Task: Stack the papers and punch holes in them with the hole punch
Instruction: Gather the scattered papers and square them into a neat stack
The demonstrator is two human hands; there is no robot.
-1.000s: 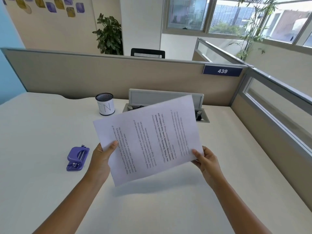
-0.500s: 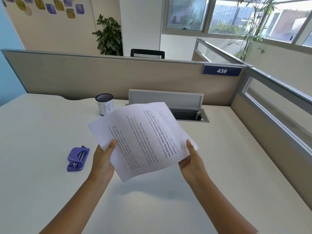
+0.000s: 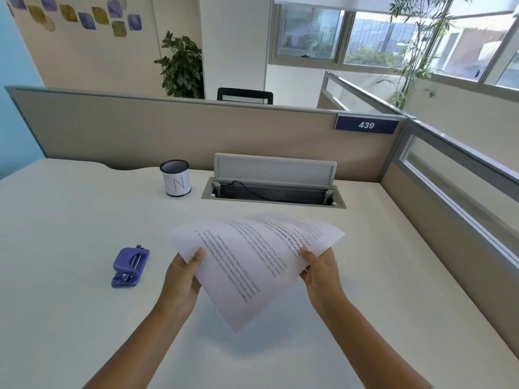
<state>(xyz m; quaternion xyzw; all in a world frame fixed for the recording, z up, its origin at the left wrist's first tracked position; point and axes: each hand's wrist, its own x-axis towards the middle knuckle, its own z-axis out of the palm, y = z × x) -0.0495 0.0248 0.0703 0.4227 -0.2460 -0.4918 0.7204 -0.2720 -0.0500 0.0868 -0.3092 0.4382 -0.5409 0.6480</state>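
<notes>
printed papers (image 3: 252,265) held up over the desk (image 3: 70,220), left hand (image 3: 182,279) pinching the left edge, right hand (image 3: 320,273) gripping the right, purple hole punch (image 3: 130,266) lying off to the left

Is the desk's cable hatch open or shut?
Open: the cable hatch lid stands upright, exposing a black cable in the recess.

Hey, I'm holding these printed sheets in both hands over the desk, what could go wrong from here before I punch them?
The papers are held only at two edges by the left hand and right hand and sag between, so sheets may slip out of line. The hole punch lies apart to the left; reaching for it leaves one hand holding, and the stack could fan or crease.
</notes>
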